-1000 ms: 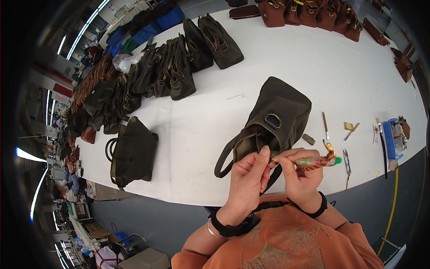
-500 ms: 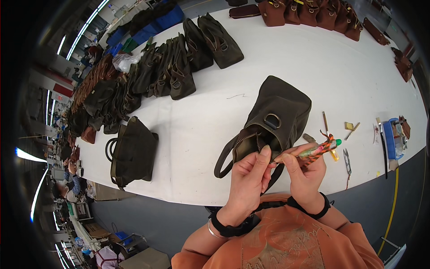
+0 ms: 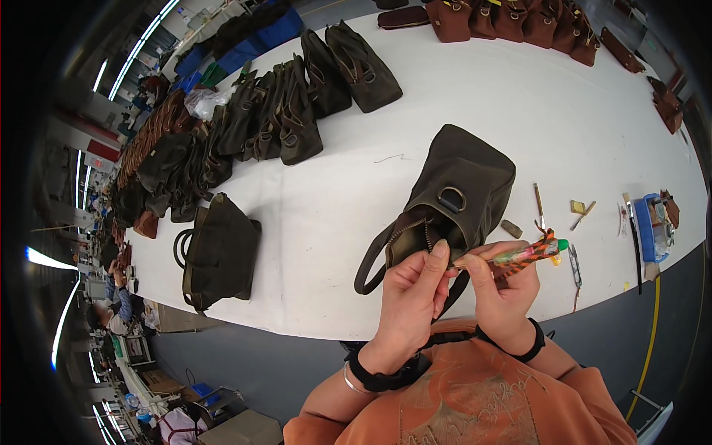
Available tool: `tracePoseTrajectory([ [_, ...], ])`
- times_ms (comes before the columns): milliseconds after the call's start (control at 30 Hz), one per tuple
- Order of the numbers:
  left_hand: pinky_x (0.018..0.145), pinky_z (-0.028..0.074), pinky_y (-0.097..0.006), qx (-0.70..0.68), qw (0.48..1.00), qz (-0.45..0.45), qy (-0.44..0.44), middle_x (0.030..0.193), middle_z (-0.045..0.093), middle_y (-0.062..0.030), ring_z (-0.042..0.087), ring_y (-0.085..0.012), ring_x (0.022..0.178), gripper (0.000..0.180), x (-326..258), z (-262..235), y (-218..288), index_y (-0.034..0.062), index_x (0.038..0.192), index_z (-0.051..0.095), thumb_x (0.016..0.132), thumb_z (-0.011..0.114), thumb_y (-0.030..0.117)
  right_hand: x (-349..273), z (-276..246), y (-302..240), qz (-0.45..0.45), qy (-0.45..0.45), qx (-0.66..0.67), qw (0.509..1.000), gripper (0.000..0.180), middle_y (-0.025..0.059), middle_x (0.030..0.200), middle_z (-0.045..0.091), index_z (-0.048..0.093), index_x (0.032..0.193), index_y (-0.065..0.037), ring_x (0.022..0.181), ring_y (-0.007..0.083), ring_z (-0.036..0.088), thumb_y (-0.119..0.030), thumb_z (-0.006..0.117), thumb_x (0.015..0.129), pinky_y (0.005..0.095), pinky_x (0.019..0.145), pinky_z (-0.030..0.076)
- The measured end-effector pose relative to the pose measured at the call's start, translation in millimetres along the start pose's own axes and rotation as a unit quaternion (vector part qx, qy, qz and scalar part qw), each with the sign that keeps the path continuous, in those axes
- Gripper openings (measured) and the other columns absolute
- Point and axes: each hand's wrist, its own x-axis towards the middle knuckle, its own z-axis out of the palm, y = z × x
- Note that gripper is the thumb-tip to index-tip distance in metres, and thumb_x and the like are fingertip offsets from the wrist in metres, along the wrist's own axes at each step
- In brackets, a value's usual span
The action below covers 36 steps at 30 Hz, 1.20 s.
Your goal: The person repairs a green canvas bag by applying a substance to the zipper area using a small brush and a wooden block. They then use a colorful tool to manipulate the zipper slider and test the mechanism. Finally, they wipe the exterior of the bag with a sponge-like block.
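A dark olive leather handbag (image 3: 467, 174) lies on the white table in front of me, its zipped opening turned my way. My left hand (image 3: 408, 300) is closed in a pinch at the near edge of that opening, where the brass zip (image 3: 428, 236) runs down to my thumb; the exact bit between the fingertips is hidden. Held in my right hand (image 3: 508, 304) is a slim tool with a green end and an orange-and-black cord wound about its colourful handle (image 3: 523, 256). Its tip points left to my left fingertips, but is too small to make out.
Another dark handbag (image 3: 230, 252) stands at left. Rows of dark bags (image 3: 297, 111) and brown bags (image 3: 512, 22) line the far side. To the right lie a brush (image 3: 539, 204), snips (image 3: 575, 267), a small grey block (image 3: 511, 228) and a blue tray (image 3: 653, 230).
The tool's green end has tilted slightly lower and to the right in my right hand. My left hand and the handbag have stayed in place.
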Motion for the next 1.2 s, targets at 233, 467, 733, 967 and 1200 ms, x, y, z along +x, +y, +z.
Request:
tracePoseTrajectory([
  [233,0.037,0.024,-0.017,-0.004,1.000,-0.003,-0.004,0.053,0.045,0.0059,0.035,-0.0013,0.041,0.040,0.6,0.1,-0.8,0.0069,0.074,0.061,0.096,0.059,0.040,0.8,-0.2,3.2,-0.052,-0.003,-0.053,0.997,0.008,0.0118,0.083,0.067,0.059,0.085,0.003,0.073,0.0151,0.064,0.004,0.067,0.085,0.0259,0.062,0.049],
  [467,0.038,0.024,-0.017,-0.014,1.000,-0.012,-0.004,0.054,0.046,0.0048,0.036,-0.0022,0.041,0.035,0.2,-0.3,0.6,0.0074,0.075,0.061,0.096,0.059,0.035,4.0,-1.8,7.9,-0.011,-0.010,0.063,0.998,0.016,0.0125,0.089,0.066,0.050,0.100,0.002,0.079,0.0135,0.066,0.001,0.062,0.090,0.0242,0.070,0.053],
  [733,0.038,0.025,-0.018,-0.013,1.000,-0.010,-0.003,0.055,0.046,0.0053,0.036,-0.0019,0.042,0.039,0.5,-0.8,-0.9,0.0066,0.074,0.062,0.096,0.059,0.040,2.6,-1.2,5.2,0.013,-0.008,0.090,0.996,0.014,0.0125,0.090,0.066,0.050,0.100,0.001,0.081,0.0143,0.066,0.000,0.061,0.091,0.0253,0.072,0.053],
  [967,0.037,0.025,-0.018,-0.008,1.000,-0.004,-0.006,0.054,0.046,0.0052,0.036,-0.0018,0.042,0.039,0.8,-0.4,-2.0,0.0065,0.075,0.062,0.096,0.058,0.039,-1.2,1.0,10.3,-0.024,0.015,0.050,0.998,0.011,0.0131,0.087,0.067,0.054,0.094,0.002,0.076,0.0150,0.065,0.001,0.063,0.089,0.0259,0.067,0.052],
  [1200,0.038,0.027,-0.018,-0.006,1.000,-0.014,-0.018,0.055,0.047,0.0050,0.037,-0.0021,0.042,0.040,3.5,-3.4,-3.5,0.0060,0.076,0.062,0.096,0.057,0.039,3.4,-0.3,18.9,-0.116,0.003,-0.054,0.992,0.008,0.0117,0.081,0.066,0.058,0.084,0.002,0.070,0.0150,0.064,0.004,0.066,0.085,0.0248,0.060,0.049],
])
